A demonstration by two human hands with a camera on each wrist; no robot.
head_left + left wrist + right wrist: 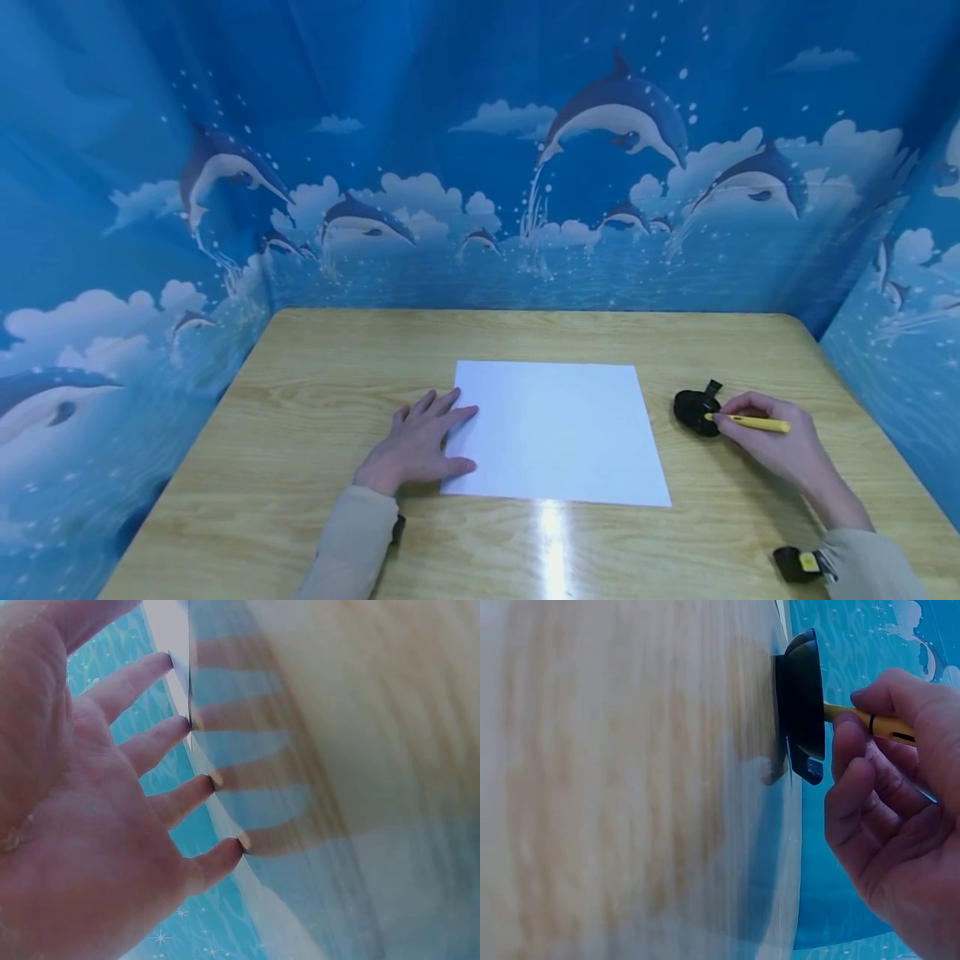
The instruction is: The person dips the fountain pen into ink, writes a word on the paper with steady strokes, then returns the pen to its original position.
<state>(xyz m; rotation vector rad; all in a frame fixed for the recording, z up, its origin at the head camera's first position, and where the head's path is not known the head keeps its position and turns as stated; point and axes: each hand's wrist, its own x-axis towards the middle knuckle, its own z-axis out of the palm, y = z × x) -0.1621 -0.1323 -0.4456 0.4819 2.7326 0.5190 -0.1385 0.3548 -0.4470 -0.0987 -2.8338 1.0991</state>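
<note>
My right hand [783, 440] pinches slim yellow pen [767, 424] near right edge of wood-grain table [757, 350]; long axis roughly parallels far edge, tip leftward at round black dish [690, 410]. Left hand [416, 446], fingers spread, touches white paper sheet [555, 433].

The tabletop [300, 442] looks glossy wood-grain, the paper [555, 433] smooth.
</note>
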